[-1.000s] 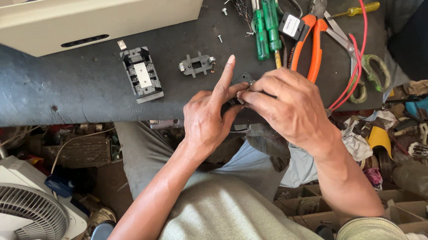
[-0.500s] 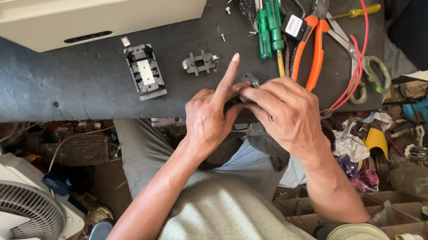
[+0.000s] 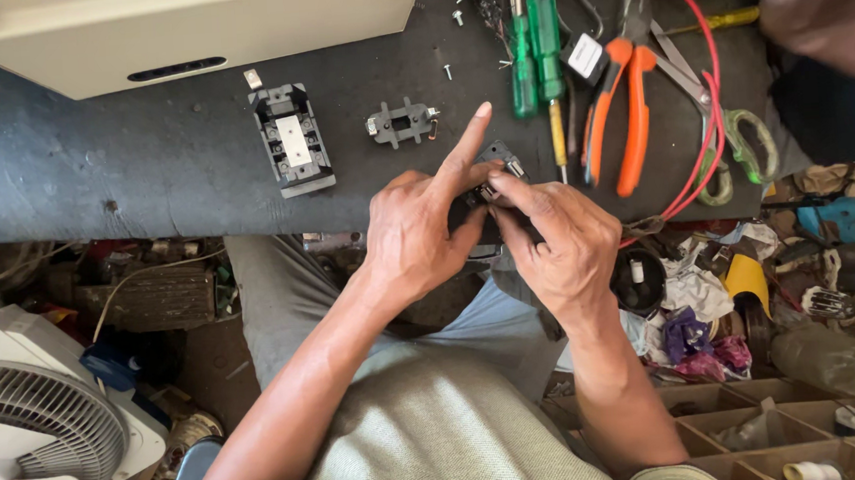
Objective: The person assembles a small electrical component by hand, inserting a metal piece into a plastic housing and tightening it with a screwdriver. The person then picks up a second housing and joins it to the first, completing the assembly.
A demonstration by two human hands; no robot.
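— Where is the small black part (image 3: 496, 165)?
— At the table's (image 3: 93, 183) near edge, pinched between both hands.
— Their grip?
— The left hand (image 3: 417, 236) clasps it, forefinger raised; the right hand (image 3: 560, 246) pinches its other side.

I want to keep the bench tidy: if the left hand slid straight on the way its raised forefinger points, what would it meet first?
Probably the green-handled screwdrivers; the left hand points up-right across the bench, though height is unclear.

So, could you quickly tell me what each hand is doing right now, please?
Left hand: gripping the small dark part, forefinger raised.
Right hand: pinching the same part.
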